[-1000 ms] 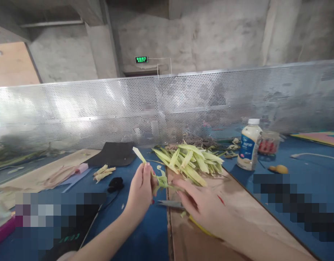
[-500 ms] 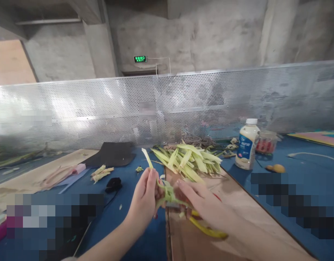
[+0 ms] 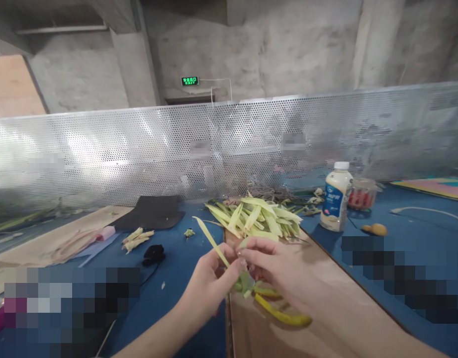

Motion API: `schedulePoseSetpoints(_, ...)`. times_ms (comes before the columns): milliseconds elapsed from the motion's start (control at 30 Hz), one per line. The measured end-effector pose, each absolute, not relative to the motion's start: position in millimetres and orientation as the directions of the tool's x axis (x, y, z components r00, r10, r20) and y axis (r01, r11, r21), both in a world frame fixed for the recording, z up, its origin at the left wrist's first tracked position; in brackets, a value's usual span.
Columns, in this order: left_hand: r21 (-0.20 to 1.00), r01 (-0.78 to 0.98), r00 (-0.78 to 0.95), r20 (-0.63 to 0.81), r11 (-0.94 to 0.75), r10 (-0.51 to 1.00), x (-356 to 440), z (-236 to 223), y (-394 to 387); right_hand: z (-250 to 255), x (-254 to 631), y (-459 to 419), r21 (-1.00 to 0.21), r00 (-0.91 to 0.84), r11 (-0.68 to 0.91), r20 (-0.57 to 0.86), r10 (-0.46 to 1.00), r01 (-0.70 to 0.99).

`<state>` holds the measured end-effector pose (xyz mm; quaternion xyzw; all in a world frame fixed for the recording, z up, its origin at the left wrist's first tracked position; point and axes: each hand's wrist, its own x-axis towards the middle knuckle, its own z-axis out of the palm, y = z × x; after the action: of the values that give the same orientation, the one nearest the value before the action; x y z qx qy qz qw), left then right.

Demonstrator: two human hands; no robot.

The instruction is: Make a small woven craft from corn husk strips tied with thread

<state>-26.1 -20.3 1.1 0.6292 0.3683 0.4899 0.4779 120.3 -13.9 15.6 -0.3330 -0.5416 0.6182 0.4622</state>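
Observation:
My left hand (image 3: 217,278) is closed on a long pale green corn husk strip (image 3: 208,236), whose free end sticks up and to the left. Close against it, my right hand (image 3: 266,261) pinches with its fingertips at the same husk work; the exact hold is partly hidden. Green folded husk (image 3: 244,284) hangs below the fingers. A tool with yellow handles (image 3: 283,314) lies on the brown board under my right hand. Beyond both hands rests a heap of pale green corn husks (image 3: 256,216).
The brown board (image 3: 262,335) lies on a blue table. A white-capped bottle (image 3: 335,199), a clear tub with red contents (image 3: 362,194) and a small tan object (image 3: 376,229) are right. Left are black sheet (image 3: 148,213), husk scraps (image 3: 137,239) and a black item (image 3: 154,254). A perforated metal screen (image 3: 157,154) stands behind.
My hands have come closer together, and my right fingers now meet the left ones. The husk strip leans further left, and the green folded piece has dropped below the hands.

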Motion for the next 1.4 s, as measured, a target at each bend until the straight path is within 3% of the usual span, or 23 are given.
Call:
schedulePoseSetpoints(233,0.932,0.174,0.26,0.268,-0.318,0.928,-27,8,-25,16,119,-12,-0.976,-0.288,0.129,0.176,0.941,-0.177)
schedulePoseSetpoints(367,0.953,0.227,0.29,0.133,-0.203,0.948,-28,4,-21,16,120,-11,-0.967,-0.284,0.112,0.176,0.942,-0.227)
schedulePoseSetpoints(600,0.985,0.13,0.331,0.062,-0.111,0.942,-28,-2,-12,12,123,-8,-0.95,-0.2,0.188,0.241,0.95,-0.25)
schedulePoseSetpoints(867,0.983,0.134,0.374,0.07,-0.128,0.925,-25,-6,-16,11,123,-9,-0.958,-0.152,0.23,0.257,0.954,-0.173)
schedulePoseSetpoints(1100,0.999,-0.039,0.306,0.039,-0.028,0.951,-25,-1,-10,13,125,-7,-0.959,-0.167,0.265,0.246,0.955,0.098)
schedulePoseSetpoints(1300,0.997,-0.052,0.203,0.059,-0.049,0.977,-29,2,-4,13,119,-21,-0.928,-0.234,0.269,0.21,0.949,0.257)
schedulePoseSetpoints(1400,0.998,0.001,0.164,0.058,-0.059,0.985,-29,2,-4,7,117,-23,-0.858,-0.29,0.417,0.334,0.897,0.299)
